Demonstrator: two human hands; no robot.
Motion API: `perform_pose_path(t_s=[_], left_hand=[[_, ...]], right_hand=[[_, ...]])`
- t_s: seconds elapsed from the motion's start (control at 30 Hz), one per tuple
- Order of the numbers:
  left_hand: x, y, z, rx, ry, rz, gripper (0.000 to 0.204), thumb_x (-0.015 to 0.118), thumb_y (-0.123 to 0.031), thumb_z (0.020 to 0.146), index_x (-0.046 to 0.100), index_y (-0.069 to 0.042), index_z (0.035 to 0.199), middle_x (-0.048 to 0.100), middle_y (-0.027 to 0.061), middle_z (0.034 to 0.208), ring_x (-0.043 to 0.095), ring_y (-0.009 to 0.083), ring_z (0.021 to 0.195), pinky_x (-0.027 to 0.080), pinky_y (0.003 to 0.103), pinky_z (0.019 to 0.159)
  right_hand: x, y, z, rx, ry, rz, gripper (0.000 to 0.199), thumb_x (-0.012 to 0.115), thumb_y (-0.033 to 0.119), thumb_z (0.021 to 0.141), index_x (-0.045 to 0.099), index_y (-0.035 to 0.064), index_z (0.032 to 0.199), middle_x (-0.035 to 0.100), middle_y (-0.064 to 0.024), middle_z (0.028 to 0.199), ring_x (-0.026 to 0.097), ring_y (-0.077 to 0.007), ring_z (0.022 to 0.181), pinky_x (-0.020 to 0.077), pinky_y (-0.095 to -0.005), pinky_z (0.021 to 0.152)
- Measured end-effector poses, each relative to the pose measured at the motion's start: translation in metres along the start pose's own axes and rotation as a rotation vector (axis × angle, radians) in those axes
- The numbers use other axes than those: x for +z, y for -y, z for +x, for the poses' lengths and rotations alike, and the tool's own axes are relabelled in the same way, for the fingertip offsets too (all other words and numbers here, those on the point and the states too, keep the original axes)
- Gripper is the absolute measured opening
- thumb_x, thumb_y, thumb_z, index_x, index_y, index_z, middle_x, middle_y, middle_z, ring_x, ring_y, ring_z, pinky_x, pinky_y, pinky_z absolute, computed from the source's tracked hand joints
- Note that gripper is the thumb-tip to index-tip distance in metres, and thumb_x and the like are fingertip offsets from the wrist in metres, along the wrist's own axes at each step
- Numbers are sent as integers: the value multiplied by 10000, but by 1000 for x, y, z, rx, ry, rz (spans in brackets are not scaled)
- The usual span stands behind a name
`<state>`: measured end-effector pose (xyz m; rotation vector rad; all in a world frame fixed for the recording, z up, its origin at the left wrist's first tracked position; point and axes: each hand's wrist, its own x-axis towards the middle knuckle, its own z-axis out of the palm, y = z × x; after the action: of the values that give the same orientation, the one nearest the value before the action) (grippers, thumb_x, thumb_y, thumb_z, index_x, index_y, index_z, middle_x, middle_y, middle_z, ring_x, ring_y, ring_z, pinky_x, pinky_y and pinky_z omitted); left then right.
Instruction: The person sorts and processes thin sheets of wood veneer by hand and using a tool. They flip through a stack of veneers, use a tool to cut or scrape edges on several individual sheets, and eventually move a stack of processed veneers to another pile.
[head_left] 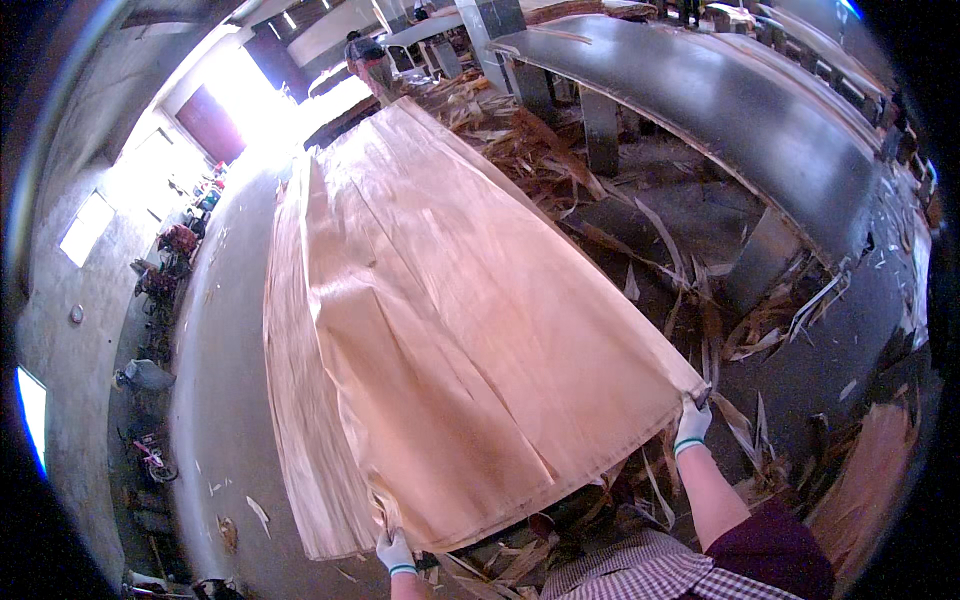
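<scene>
A large thin sheet of pale wood veneer (440,310) stretches away from me, held up above a stack of similar sheets (290,400). My left hand (396,553), in a white glove, grips the sheet's near left corner. My right hand (692,424), also gloved, grips the near right corner. At the far end another person (366,58) stands at the sheet's far edge; their hands are hidden.
Torn veneer strips and scraps (690,300) litter the floor to the right. A long dark conveyor table (740,110) on metal legs curves along the right. A concrete floor (220,380) runs on the left, with parked bikes (150,455) by the wall.
</scene>
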<state>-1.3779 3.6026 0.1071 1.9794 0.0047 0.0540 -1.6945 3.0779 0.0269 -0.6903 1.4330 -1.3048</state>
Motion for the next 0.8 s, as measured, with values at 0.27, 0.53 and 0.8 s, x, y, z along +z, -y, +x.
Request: perform_pose_path(t_s=[0.27,0.53,0.8], left_hand=[[25,-30,139,-242,55,168,222,618,-133,780,628,37,922,555,43,677,484,115,635,419,276,568],[26,4,91,-151,111,31,275,602,-84,801,613,72,1028,615,75,840,561,134,764,466,262,668],[34,-34,88,-106,71,69,292,606,-97,814,610,57,1063,622,40,824,550,104,680,459,242,600]], right_hand=[[154,27,-10,289,165,-117,156,666,212,794,573,111,867,497,48,611,418,-69,405,326,-215,365],[89,27,8,54,71,-29,313,659,146,795,591,19,1073,624,-42,853,523,-118,654,412,-246,561],[79,-8,13,16,-105,-97,188,658,144,793,593,63,950,557,-16,732,449,-110,453,354,-251,389]])
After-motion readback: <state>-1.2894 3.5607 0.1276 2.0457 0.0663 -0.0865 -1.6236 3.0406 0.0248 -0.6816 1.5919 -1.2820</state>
